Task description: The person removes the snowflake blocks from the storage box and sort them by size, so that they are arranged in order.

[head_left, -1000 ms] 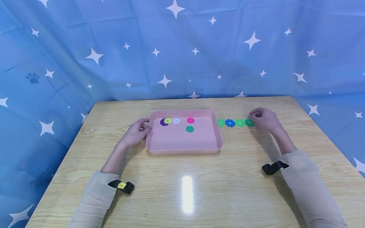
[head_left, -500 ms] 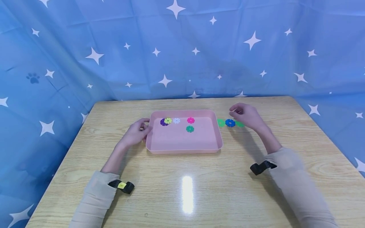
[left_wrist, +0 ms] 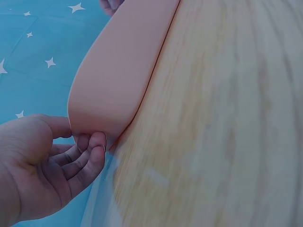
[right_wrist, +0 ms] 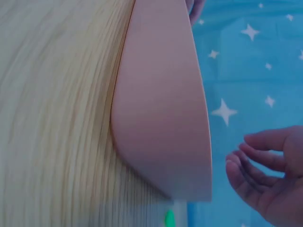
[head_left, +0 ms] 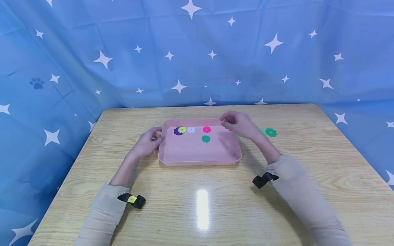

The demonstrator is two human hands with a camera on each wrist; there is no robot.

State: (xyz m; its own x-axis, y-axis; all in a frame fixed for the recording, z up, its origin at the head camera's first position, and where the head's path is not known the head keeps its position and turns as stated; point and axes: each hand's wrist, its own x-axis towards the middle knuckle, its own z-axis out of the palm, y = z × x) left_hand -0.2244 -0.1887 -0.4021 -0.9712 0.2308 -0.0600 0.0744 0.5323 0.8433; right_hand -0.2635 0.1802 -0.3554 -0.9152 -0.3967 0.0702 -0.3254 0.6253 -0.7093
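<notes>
A shallow pink tray (head_left: 197, 152) lies on the table. Inside it are several flower-shaped plastic discs: a purple disc (head_left: 176, 131) partly under a yellow disc (head_left: 182, 130), a pale disc (head_left: 191, 130), a pink disc (head_left: 207, 129) and a green disc (head_left: 206, 138). My left hand (head_left: 145, 142) grips the tray's left wall, fingers curled against its outside in the left wrist view. Over the tray's right end hovers my right hand (head_left: 238, 124), its fingers loosely bent. Nothing shows between those fingers in the right wrist view.
To the right of the tray lies a row of discs, ending in a dark green disc (head_left: 271, 132); my right hand and forearm hide part of it. The wooden table (head_left: 172, 205) ends at a blue star-patterned curtain (head_left: 154, 68).
My right hand has moved left, from the dark green disc at the row's end, along the row to above the tray's right end. The left hand and the tray stay in place.
</notes>
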